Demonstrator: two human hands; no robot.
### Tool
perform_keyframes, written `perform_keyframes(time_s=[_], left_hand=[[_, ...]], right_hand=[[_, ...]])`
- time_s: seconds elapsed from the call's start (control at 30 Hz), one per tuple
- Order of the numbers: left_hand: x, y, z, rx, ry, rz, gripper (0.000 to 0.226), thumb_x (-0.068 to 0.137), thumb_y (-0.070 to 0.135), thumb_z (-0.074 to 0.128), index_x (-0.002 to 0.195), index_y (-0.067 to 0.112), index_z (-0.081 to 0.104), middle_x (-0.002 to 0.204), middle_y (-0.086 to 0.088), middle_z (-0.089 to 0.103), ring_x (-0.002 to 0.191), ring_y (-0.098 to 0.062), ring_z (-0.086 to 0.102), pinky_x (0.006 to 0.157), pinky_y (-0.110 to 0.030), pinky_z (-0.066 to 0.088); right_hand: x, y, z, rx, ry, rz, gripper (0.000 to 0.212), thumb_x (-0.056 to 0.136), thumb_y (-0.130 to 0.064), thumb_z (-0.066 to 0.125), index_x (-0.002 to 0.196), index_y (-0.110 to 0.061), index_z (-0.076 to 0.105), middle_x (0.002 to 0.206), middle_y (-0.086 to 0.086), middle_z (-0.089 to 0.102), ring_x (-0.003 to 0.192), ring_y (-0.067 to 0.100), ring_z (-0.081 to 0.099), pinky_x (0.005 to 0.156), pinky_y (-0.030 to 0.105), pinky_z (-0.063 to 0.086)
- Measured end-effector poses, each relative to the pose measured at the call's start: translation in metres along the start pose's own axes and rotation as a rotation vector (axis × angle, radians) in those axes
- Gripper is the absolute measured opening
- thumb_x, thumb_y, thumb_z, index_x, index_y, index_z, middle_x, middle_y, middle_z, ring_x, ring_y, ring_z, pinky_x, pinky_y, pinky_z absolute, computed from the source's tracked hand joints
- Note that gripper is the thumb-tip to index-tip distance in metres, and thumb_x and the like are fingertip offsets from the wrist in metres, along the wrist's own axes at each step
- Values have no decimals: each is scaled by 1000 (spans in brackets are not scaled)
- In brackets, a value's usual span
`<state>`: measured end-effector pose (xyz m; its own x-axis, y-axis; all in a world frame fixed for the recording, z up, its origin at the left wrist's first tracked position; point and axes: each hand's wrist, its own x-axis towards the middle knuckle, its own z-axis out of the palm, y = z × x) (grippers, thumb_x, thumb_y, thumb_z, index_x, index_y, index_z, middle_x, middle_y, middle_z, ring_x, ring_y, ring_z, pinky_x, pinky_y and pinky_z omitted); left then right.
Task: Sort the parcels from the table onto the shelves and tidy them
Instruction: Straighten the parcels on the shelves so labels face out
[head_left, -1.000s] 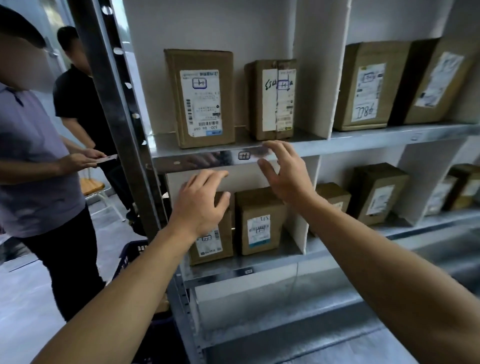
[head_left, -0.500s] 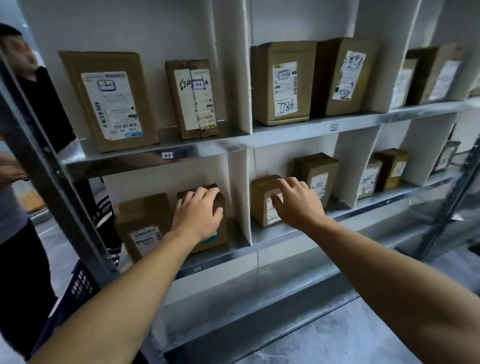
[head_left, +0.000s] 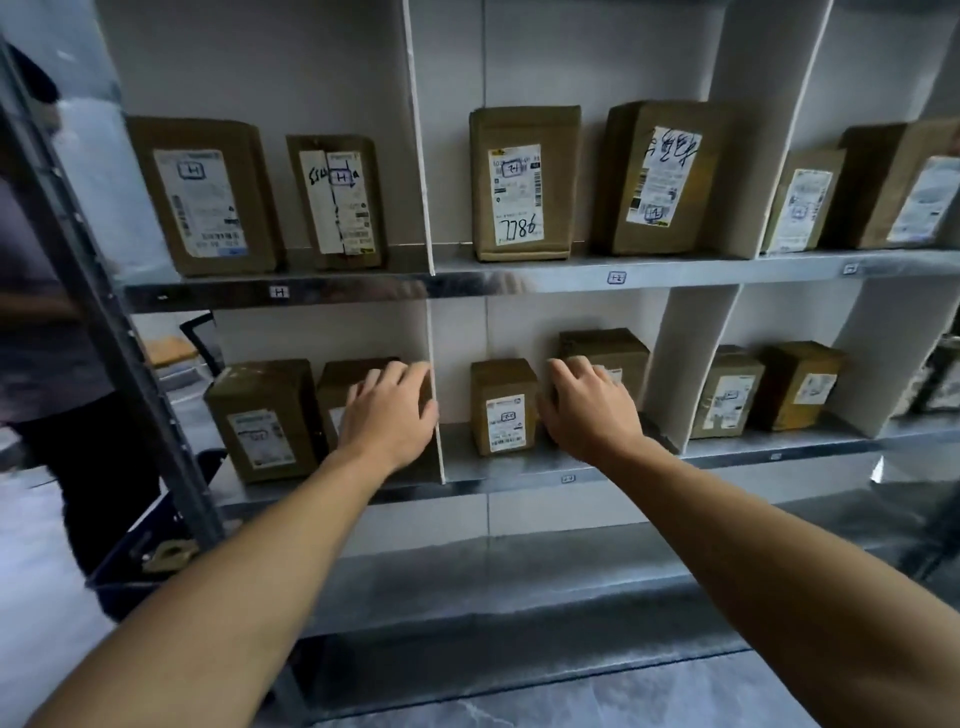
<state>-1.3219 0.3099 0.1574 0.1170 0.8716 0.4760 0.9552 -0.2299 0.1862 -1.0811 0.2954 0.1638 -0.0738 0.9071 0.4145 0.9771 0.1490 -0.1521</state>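
Bystander (head_left: 44, 358) beside blue basket (head_left: 136, 552)

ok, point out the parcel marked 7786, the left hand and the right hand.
parcel marked 7786 (head_left: 522, 184): head view, on its white label.
left hand (head_left: 387, 415): head view, on the back of the hand.
right hand (head_left: 589, 410): head view, on the back of the hand.

Upright labelled brown parcels (head_left: 504, 408) on shelves (head_left: 675, 270)

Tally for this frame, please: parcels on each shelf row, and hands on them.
Brown cardboard parcels, upper shelf: 6
Brown cardboard parcels, lower shelf: 6 (blurred item at right edge not counted)
Hands touching lower parcels: 2, left hand and right hand
Total: 14
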Motion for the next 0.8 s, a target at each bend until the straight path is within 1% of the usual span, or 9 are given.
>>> perform_keyframes(time_s=[0.17,0.3,0.43,0.53,0.7,0.8], left_hand=[[10,-13,-28,49,61,-55,49,96,40,49,142,28,39,139,0,49,126,-24,44,105,-44,36],[26,-30,-56,56,148,-93,51,96,38,51,144,25,39,142,-1,46,129,-23,41,106,-42,35],[43,-54,-83,83,227,-130,51,96,38,52,143,24,40,141,-2,46,130,-24,40,107,-44,36],[59,-75,-103,115,272,-132,49,95,38,52,141,24,43,139,-2,48,128,-25,42,107,-47,36],[93,-117,-135,130,361,-164,49,95,34,55,141,21,43,141,-4,46,130,-28,41,105,-47,36],[121,-154,-155,164,403,-153,51,95,34,57,142,19,43,140,-7,47,127,-30,42,102,-47,39]], right_hand=[[25,-20,-13,62,22,-89,45,100,-39,47,140,-18,44,140,12,50,125,35,50,98,48,45],[54,-49,-25,93,87,-177,48,102,-42,47,144,-20,40,146,11,47,130,32,48,104,48,44],[86,-83,-40,130,155,-272,48,101,-43,50,142,-21,41,142,9,49,129,29,50,102,47,46],[112,-110,-51,180,185,-338,48,100,-45,48,141,-20,42,140,11,49,128,31,48,100,48,48],[162,-163,-62,211,246,-454,52,101,-41,51,147,-20,38,145,11,45,128,31,48,101,48,47],[197,-205,-65,221,304,-512,53,101,-40,52,148,-20,39,149,12,44,132,33,46,102,49,47]])
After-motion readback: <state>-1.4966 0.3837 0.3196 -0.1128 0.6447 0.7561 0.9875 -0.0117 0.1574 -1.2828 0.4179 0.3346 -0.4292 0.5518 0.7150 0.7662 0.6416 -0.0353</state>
